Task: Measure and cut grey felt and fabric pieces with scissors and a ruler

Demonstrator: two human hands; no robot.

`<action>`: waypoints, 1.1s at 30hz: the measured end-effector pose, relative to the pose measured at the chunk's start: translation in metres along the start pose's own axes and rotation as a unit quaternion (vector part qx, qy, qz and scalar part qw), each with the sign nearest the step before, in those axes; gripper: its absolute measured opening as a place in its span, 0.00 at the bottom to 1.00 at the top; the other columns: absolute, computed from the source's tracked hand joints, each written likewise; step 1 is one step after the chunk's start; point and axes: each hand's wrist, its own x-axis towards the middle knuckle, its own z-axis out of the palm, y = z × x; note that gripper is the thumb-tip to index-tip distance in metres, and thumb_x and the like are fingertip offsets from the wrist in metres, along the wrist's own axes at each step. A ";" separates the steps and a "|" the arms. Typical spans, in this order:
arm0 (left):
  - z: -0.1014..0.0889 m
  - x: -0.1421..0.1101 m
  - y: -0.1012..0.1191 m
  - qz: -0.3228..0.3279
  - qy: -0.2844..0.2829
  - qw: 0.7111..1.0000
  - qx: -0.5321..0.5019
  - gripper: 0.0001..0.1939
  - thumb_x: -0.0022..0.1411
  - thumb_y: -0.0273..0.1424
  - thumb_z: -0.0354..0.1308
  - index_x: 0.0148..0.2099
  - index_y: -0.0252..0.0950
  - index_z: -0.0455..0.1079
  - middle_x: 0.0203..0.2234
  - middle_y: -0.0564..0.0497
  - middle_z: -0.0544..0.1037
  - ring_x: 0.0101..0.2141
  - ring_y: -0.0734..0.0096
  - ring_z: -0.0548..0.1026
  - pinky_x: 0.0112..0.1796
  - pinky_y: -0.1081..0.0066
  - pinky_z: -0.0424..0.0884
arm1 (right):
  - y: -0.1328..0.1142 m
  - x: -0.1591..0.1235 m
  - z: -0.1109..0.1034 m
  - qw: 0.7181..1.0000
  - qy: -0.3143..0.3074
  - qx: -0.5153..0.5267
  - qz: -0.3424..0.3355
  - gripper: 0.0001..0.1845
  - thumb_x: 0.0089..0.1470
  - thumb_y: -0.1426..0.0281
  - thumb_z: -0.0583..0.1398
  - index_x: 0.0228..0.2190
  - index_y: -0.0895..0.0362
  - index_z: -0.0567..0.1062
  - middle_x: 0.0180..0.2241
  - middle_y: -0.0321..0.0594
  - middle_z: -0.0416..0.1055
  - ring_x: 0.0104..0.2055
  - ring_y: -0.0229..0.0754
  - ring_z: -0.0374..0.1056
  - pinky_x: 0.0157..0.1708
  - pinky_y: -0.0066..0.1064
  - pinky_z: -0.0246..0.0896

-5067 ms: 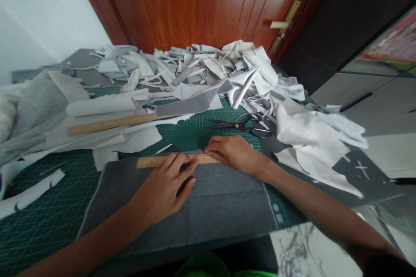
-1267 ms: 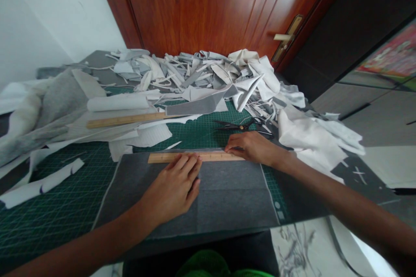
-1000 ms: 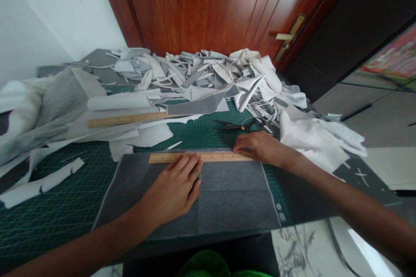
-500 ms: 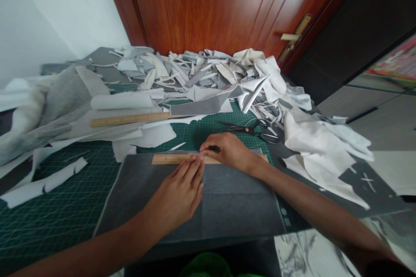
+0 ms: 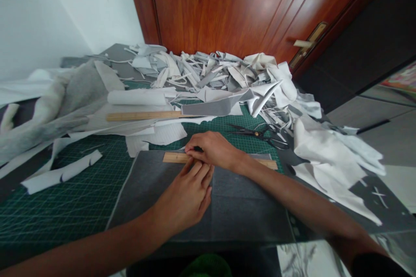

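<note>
A dark grey cloth (image 5: 250,212) lies over the green cutting mat, with a wooden ruler (image 5: 172,157) across its far edge. My left hand (image 5: 186,194) rests on the cloth, its stretched fingertips pressing the ruler's near side. Just beyond, my right hand (image 5: 212,151) is closed in a pinch at the ruler's far edge, left of the ruler's middle. What it pinches is too small or hidden to name. The right hand and wrist cover the middle part of the ruler. Black scissors (image 5: 258,133) lie on the mat beyond my right forearm.
Scraps of white and grey cloth (image 5: 208,71) are heaped along the back by the wooden door (image 5: 221,8). A second wooden ruler (image 5: 143,116) lies among cloth strips. White cloth pieces (image 5: 325,147) lie at right; a marked white strip (image 5: 65,175) sits on the cutting mat (image 5: 65,207) at left.
My right hand has slid left along the ruler's far edge, still pinched. My left hand stays on the ruler. The whole view has shifted, moving the scene slightly right.
</note>
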 end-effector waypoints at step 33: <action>0.004 -0.003 -0.004 0.016 -0.004 1.000 0.022 0.27 0.75 0.35 0.44 0.66 0.23 0.70 0.64 0.36 0.73 0.62 0.50 0.71 0.65 0.54 0.63 | 0.035 -0.080 -0.052 0.997 -0.045 -0.049 0.025 0.06 0.62 0.74 0.65 0.37 0.56 0.85 0.38 0.41 0.84 0.39 0.42 0.79 0.38 0.30 0.62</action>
